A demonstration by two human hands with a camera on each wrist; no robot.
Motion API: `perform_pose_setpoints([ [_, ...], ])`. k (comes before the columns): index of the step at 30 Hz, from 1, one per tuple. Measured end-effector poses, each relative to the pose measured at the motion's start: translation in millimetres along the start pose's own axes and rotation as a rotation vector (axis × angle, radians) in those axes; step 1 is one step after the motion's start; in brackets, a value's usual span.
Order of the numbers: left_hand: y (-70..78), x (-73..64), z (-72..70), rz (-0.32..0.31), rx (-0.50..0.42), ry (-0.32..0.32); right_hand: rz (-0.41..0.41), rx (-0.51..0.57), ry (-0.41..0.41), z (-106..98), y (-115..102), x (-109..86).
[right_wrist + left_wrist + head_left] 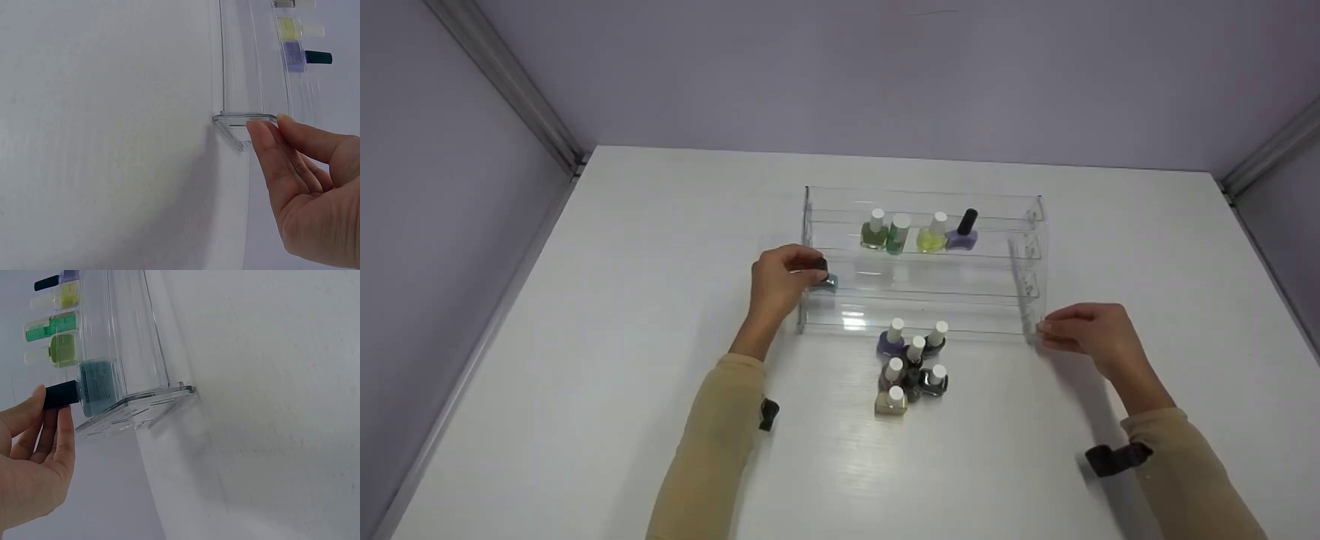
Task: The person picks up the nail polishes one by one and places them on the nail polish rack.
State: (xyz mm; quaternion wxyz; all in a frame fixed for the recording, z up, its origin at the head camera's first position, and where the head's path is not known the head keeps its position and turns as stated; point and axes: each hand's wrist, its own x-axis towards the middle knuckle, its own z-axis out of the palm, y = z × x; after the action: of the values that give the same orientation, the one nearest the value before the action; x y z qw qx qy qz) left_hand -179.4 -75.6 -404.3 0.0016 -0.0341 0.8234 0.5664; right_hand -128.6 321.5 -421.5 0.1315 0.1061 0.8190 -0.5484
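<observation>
My left hand [784, 281] pinches the black cap of a teal nail polish bottle [98, 388] between thumb and fingers. This bottle stands upright at the left end of a lower tier of a clear acrylic display rack [922, 332]. At the rack's front right corner, my right hand [1091, 334] grips the edge of the side panel [247, 117] with thumb and fingertips. On a higher tier stand a green bottle [874, 236], a brighter green one [897, 238], a yellow one [931, 241] and a lilac one with a black cap [962, 239].
In front of the rack, several nail polish bottles stand close together on the white table [660, 225], among them a purple one [891, 345], a dark one [934, 384] and a beige one [891, 405]. Pale walls [885, 82] enclose the table's back and sides.
</observation>
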Motion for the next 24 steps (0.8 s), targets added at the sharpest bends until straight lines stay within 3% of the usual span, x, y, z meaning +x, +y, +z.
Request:
perform_pose_setpoints([
  [24,11.7,-7.7,-8.3,0.063,-0.050,0.019,-0.004,0.061,-0.010,-1,1,1.1],
])
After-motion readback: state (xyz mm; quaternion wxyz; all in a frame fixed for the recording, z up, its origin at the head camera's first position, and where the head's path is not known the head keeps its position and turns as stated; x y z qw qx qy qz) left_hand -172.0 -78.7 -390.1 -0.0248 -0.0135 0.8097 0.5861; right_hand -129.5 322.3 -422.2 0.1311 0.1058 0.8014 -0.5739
